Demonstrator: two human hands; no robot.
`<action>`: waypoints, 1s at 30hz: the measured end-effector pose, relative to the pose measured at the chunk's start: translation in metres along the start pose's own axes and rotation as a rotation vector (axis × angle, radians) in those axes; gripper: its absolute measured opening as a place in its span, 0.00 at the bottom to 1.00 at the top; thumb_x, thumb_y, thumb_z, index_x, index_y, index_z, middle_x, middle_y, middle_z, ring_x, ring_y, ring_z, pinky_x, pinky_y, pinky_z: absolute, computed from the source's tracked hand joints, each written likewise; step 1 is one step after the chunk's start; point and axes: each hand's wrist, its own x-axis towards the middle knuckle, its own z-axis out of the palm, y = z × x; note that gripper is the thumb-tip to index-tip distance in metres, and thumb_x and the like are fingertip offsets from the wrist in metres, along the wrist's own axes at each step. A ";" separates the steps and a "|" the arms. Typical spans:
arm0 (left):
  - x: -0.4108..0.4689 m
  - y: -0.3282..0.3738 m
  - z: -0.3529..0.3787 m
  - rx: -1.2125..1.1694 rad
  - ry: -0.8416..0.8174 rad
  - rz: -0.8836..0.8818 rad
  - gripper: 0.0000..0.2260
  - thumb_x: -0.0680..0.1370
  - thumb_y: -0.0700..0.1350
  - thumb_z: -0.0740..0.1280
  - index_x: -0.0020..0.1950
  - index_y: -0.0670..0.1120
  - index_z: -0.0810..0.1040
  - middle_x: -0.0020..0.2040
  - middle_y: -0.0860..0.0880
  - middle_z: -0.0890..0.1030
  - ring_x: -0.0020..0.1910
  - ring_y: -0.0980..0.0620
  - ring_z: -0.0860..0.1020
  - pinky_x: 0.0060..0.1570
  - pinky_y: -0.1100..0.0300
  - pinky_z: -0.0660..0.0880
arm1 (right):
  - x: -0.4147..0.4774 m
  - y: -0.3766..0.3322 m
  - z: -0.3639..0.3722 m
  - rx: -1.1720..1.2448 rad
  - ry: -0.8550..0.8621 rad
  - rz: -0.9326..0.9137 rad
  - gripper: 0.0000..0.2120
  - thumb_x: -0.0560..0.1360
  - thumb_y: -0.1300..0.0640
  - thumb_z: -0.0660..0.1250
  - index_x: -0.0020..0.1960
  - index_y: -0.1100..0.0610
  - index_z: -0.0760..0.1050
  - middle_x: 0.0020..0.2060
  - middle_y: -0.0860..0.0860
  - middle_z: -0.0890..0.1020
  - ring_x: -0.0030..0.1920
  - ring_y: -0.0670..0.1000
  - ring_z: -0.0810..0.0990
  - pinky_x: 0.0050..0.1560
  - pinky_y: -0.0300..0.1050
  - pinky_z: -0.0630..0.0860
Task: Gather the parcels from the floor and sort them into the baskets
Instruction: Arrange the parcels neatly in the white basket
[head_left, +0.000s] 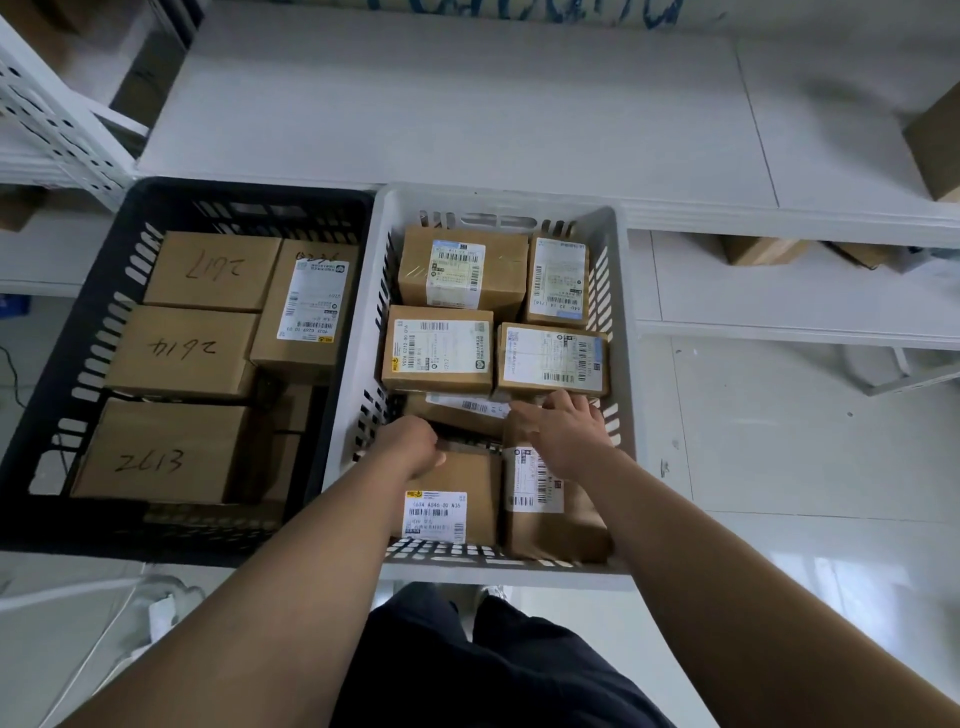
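A white basket (498, 196) holds several brown cardboard parcels with white shipping labels. My left hand (410, 447) is curled over the far edge of the near-left parcel (467, 488), which lies inside the basket's front. My right hand (566, 434) lies with fingers spread on the far end of the near-right parcel (556, 525), beside the first one. A partly hidden parcel (462, 410) sits just beyond both hands. To the left, a black basket (104, 332) holds several parcels with handwritten numbers such as 2613 (156, 452).
Both baskets sit side by side on a white shelf board (467, 104). White metal racking (47, 119) stands at the far left. More shelves with a few boxes (763, 249) run to the right. My dark trousers (467, 665) and pale floor show below.
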 end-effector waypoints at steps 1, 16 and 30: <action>-0.001 0.001 0.000 -0.003 -0.004 0.009 0.18 0.80 0.49 0.64 0.68 0.42 0.75 0.66 0.44 0.76 0.65 0.44 0.73 0.64 0.54 0.70 | 0.001 0.000 -0.001 0.004 0.001 -0.001 0.31 0.79 0.56 0.62 0.76 0.37 0.53 0.70 0.55 0.64 0.73 0.60 0.60 0.74 0.60 0.57; -0.004 0.003 -0.003 -0.114 0.008 -0.020 0.20 0.79 0.49 0.65 0.68 0.40 0.72 0.65 0.42 0.76 0.63 0.44 0.75 0.58 0.55 0.71 | 0.004 0.017 -0.007 0.343 0.060 0.225 0.16 0.79 0.60 0.59 0.66 0.58 0.73 0.64 0.56 0.73 0.65 0.57 0.71 0.63 0.50 0.71; -0.001 0.037 -0.010 -0.285 0.172 0.123 0.15 0.78 0.45 0.67 0.63 0.42 0.76 0.58 0.45 0.79 0.51 0.49 0.77 0.47 0.59 0.71 | -0.013 0.023 -0.030 0.366 0.152 0.226 0.21 0.76 0.70 0.57 0.66 0.57 0.75 0.63 0.56 0.77 0.63 0.57 0.76 0.62 0.48 0.74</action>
